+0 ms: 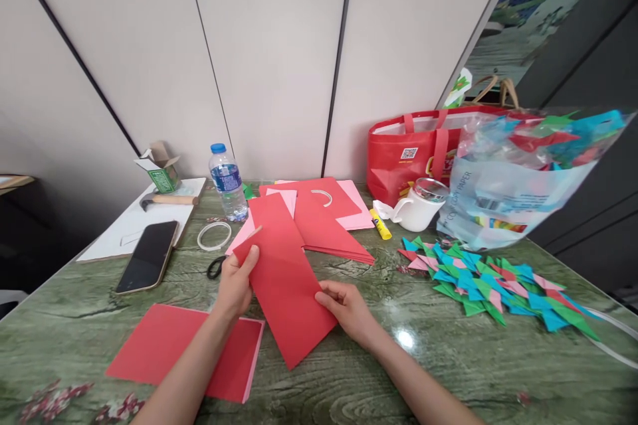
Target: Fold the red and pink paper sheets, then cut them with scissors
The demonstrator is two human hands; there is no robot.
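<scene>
A long red sheet of paper (286, 285) is held up at a slant over the table between my two hands. My left hand (238, 282) pinches its left edge, thumb on the front face. At the lower right edge, my right hand (343, 305) grips the sheet between thumb and fingers. Beneath my left forearm lies a stack of red and pink paper (149, 342). More red paper (329, 232) and pink paper (356, 216) rest behind the held sheet. Black scissors (214, 269) show only a handle beside my left hand; the rest is hidden.
Left are a phone (148, 255), a hammer (169, 199), a small box (162, 172), a tape roll (214, 236) and a water bottle (228, 182). Right stand a glue stick (381, 224), a white mug (416, 212), a red bag (393, 159), a plastic bag (518, 192) and folded paper pieces (488, 282).
</scene>
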